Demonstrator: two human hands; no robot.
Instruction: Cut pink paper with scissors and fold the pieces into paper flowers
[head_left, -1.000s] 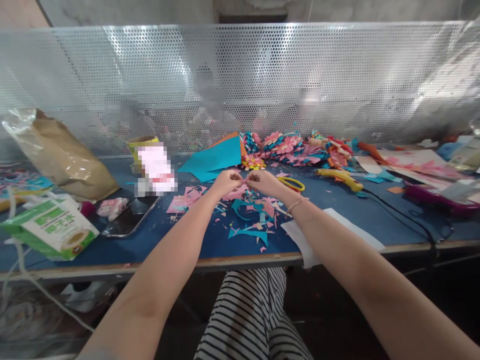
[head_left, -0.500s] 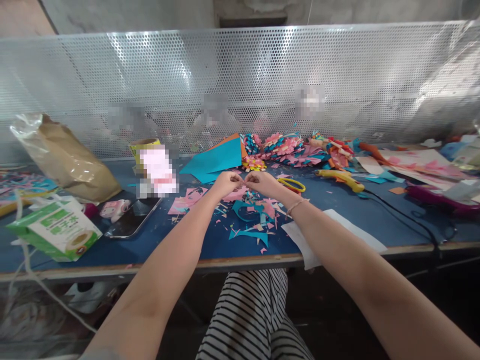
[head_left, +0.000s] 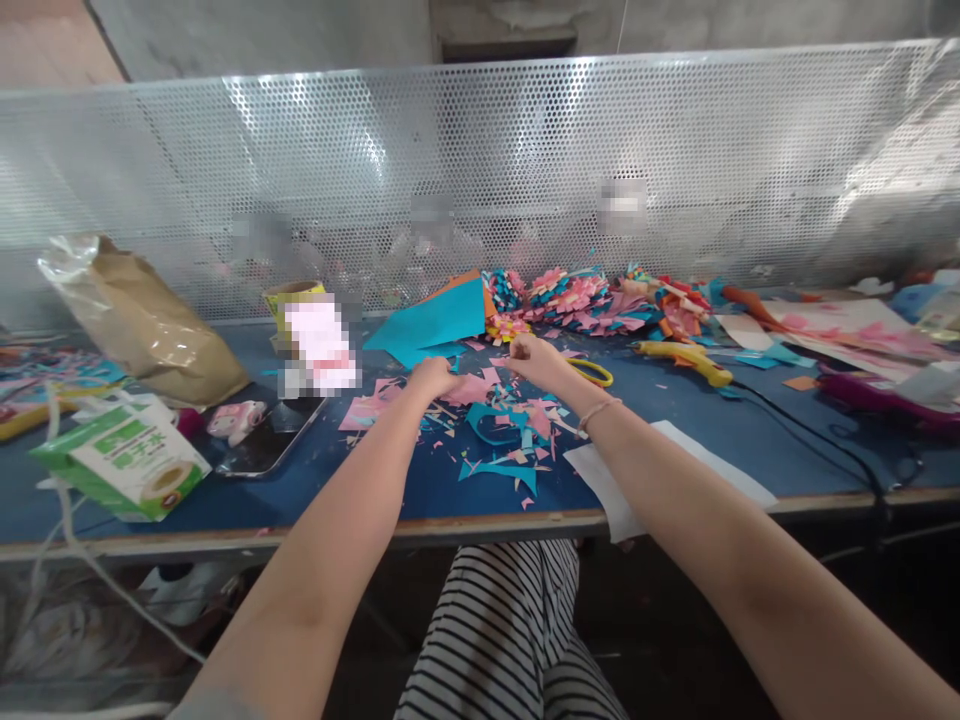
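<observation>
My left hand (head_left: 435, 378) is low over the scraps at the front edge of a blue paper sheet (head_left: 435, 318), its fingers drawn together; what they hold, if anything, is hidden. To its right, my right hand (head_left: 535, 360) has its fingers curled in a pinch, and a small pinkish bit shows at the tips, too small to name. Between and below the hands lie pink paper scraps (head_left: 472, 389) and blue paper offcuts (head_left: 499, 428). Yellow-handled scissors (head_left: 596, 374) rest beside my right wrist. Fringed paper bundles (head_left: 570, 295) in pink, blue and yellow sit behind the hands.
A yellow glue gun (head_left: 686, 360) with a black cord lies at the right. White paper (head_left: 667, 465) is under my right forearm. At the left are a phone (head_left: 266, 445), a green-and-white carton (head_left: 127, 455) and a brown bag (head_left: 150, 330). A perforated metal panel (head_left: 480, 150) stands behind.
My hands, which met at the fingertips, have moved apart: the left a little left and down, the right slightly to the right. The view has shifted slightly.
</observation>
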